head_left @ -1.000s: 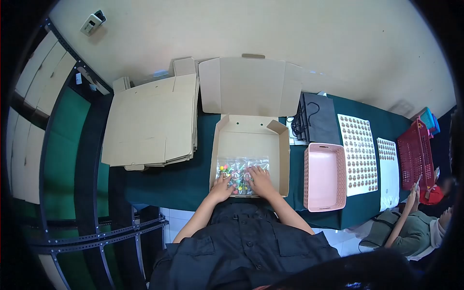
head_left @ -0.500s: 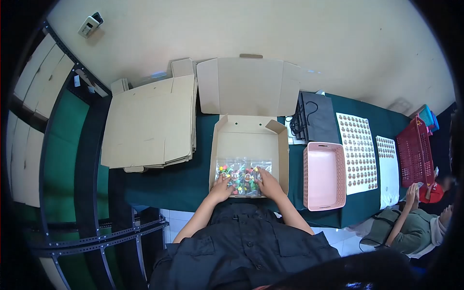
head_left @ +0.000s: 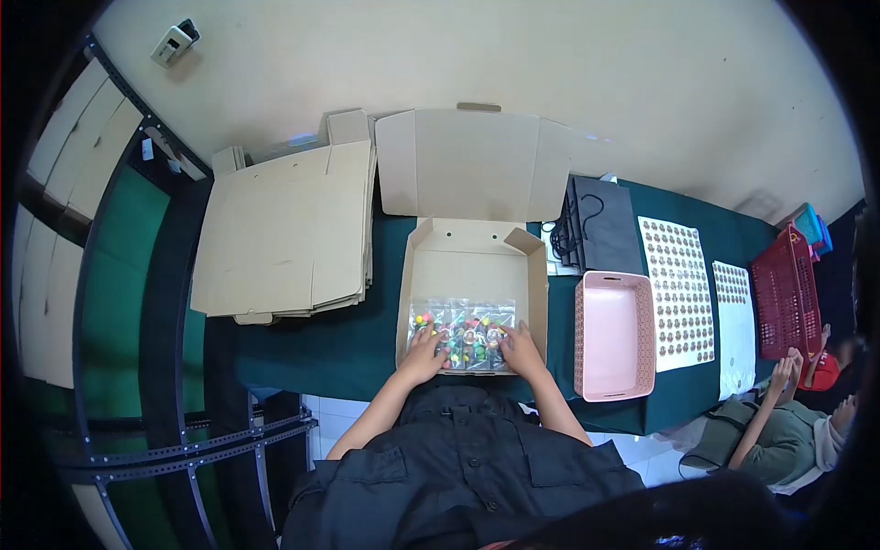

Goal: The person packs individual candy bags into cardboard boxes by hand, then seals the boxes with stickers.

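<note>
An open cardboard box (head_left: 470,252) stands in front of me, its lid raised against the wall. Along its near side lie several clear plastic bags of colourful sweets (head_left: 469,353), laid side by side. My left hand (head_left: 423,356) rests on the left bags with its fingers stretched out. At the right end of the row, my right hand (head_left: 521,351) has its fingers apart, the tips touching the last bag beside the box's right wall. Neither hand grips anything that I can see.
Flat cardboard boxes (head_left: 280,234) are stacked on the left. To the right are a pink basket (head_left: 614,337), black paper bags (head_left: 603,225), sticker sheets (head_left: 676,293) and a dark red basket (head_left: 786,293). A black metal shelf (head_left: 137,302) stands at far left. Another person (head_left: 779,445) is at lower right.
My right hand has shifted slightly right, from on top of the right-hand bags towards the box wall, uncovering more of them. My left hand has barely moved.
</note>
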`<state>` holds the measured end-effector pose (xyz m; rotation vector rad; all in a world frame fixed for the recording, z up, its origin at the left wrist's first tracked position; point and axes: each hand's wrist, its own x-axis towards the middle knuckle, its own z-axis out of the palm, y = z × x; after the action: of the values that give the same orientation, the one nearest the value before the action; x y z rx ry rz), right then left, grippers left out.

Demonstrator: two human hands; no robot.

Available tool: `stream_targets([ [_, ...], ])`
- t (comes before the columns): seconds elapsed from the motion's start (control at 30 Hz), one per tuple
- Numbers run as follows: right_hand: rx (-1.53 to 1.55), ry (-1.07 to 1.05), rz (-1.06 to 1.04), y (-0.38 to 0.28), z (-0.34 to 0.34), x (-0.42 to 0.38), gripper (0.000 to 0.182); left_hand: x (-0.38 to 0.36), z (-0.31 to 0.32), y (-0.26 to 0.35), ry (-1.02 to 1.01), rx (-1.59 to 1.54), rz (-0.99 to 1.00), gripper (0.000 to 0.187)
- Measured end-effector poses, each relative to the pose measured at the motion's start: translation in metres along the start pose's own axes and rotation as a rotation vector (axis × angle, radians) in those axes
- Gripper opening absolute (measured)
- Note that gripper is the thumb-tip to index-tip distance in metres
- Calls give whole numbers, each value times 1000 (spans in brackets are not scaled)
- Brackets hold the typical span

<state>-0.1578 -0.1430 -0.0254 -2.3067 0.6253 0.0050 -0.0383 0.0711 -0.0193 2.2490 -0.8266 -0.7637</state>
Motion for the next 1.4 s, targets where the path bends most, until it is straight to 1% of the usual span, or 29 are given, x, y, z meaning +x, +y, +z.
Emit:
stream_targets([
  [0.03,-1,0,0,3,1,2,35,0,0,3,2,1,22,45],
  [0.07,160,-77,53,6,2,4,32,1,1,6,3,0,23,45],
  [0.1,321,-155,107,9,3,5,32,2,-3,13,-9,-41,108,41],
  [0.13,322,-155,107,13,2,8,32,2,-6,19,-22,-82,193,38],
  [0.17,309,-236,168,17,1,12,35,2,-7,24,-24,-82,194,38],
  [0.2,295,-318,229,19,0,13,38,1,-7,26,-81,-75,192,37],
  [0.23,295,-318,230,20,0,12,38,1,-7,28,-136,-67,190,36],
  [0.27,276,-318,239,21,0,12,40,0,-6,26,-136,-68,190,36],
  [0.33,256,-316,249,28,3,13,43,0,0,23,-186,117,123,43],
  [0.37,280,-310,214,31,7,14,43,1,2,21,-186,117,123,43],
  [0.43,304,-307,177,30,11,12,43,3,3,22,-362,182,4,49],
  [0.53,323,-296,137,23,9,8,42,-2,7,25,-256,198,48,54],
  [0.57,304,-305,141,20,6,7,42,-3,7,25,-256,197,47,54],
  [0.67,258,-324,155,18,0,8,41,-4,-1,34,-236,160,35,48],
  [0.73,233,-338,164,12,-5,9,40,-3,-6,34,-157,19,155,38],
  [0.8,77,-410,317,4,-12,8,35,1,-11,33,-121,12,194,35],
  [0.83,77,-412,318,0,-13,5,35,4,-13,32,-83,4,234,37],
  [0.87,-98,-322,270,-5,-14,2,33,8,-15,31,-83,3,233,37],
  [0.9,-272,-229,221,-11,-15,0,31,13,-15,28,-23,88,237,50],
  [0.93,-274,-228,221,-22,-21,-2,31,17,-16,27,38,172,242,66],
  [0.97,-237,-192,229,-34,-28,-1,26,21,-16,25,39,171,244,66],
  [1.03,-201,-152,234,-43,-30,1,24,29,-16,22,-118,388,66,93],
  [1.07,-176,-149,111,-42,-28,4,29,33,-14,17,-115,388,70,93],
  [1.1,-151,-146,-10,-41,-25,7,38,36,-11,14,-179,388,9,98],
  [1.13,-151,-143,-8,-40,-19,8,38,39,-8,11,-245,389,-54,104],
  [1.2,-263,-140,-255,-37,-4,7,60,40,-7,6,-259,367,-58,102],
  [1.23,-259,-141,-253,-34,2,7,60,40,-7,5,-270,344,-65,101],
  [1.3,-348,-279,-188,-31,14,7,68,40,-7,2,-267,328,-56,101],
  [1.4,-282,-322,-133,-27,19,11,74,41,-7,-2,-252,299,-41,100],
])
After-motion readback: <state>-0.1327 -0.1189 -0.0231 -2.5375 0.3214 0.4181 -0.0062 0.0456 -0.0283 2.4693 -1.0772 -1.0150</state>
